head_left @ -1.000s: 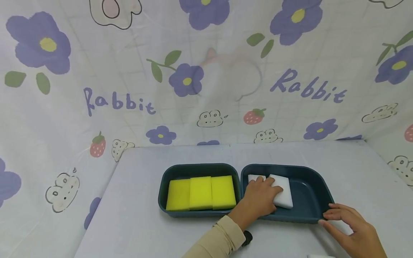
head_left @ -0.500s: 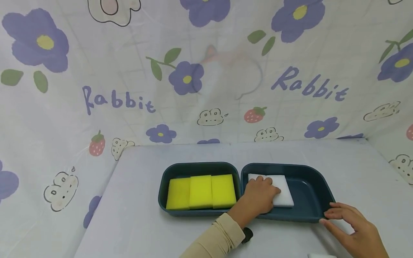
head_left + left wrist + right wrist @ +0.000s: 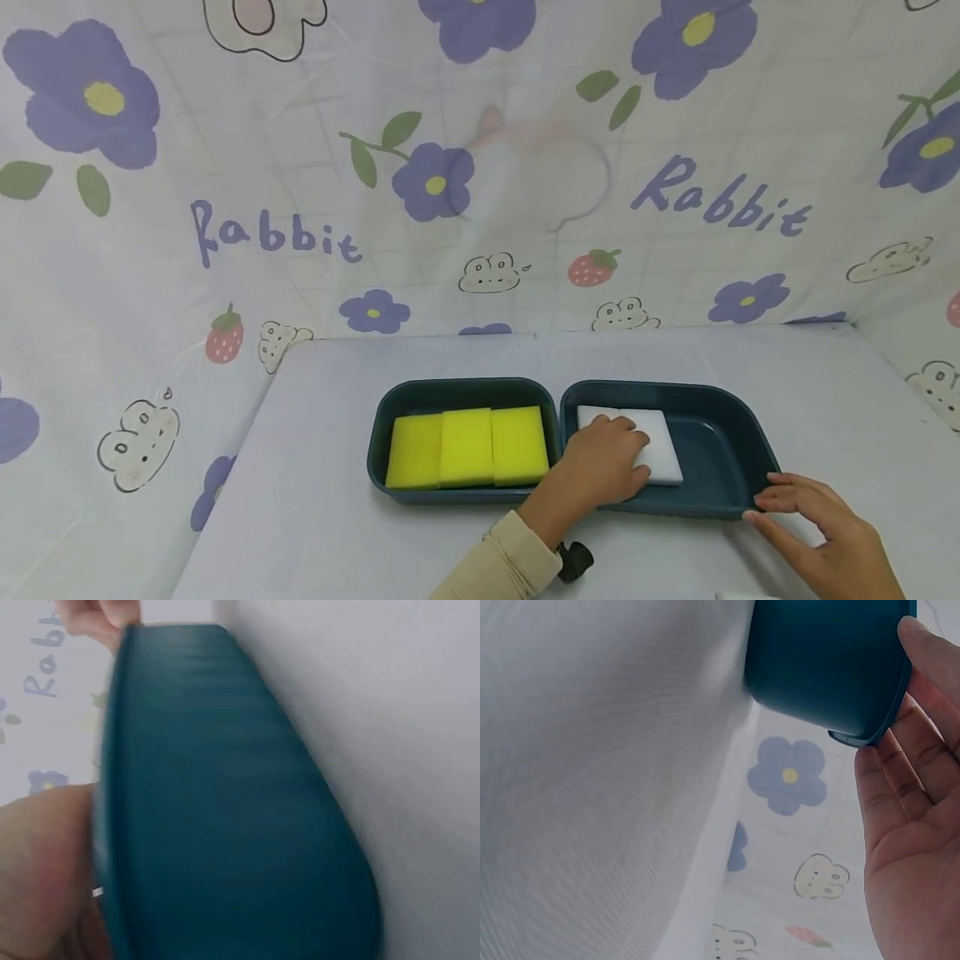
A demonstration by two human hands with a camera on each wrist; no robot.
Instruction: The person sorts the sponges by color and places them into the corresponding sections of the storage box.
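My left hand (image 3: 603, 462) lies palm down over two white sponges (image 3: 662, 450) in the left part of the right-hand dark teal tray (image 3: 720, 454), its fingers loosely bent on top of them. Most of the farther-left white sponge is hidden by this hand. At the tray's near right corner, my right hand (image 3: 828, 529) grips the rim between thumb and fingers. The right wrist view shows this right hand (image 3: 922, 817) with its thumb on one side of the corner and fingertips on the other. The tray's outer wall (image 3: 225, 795) fills the left wrist view.
A second teal tray (image 3: 465, 497) stands close on the left, with three yellow sponges (image 3: 467, 450) side by side in it. Part of another white object (image 3: 746, 596) shows at the bottom edge. A patterned cloth (image 3: 420, 275) hangs behind the white table (image 3: 322, 467).
The right white sponge, tilted a second ago, now lies straight against the left one. My left hand has shifted slightly over them. The right hand has stayed on the corner.
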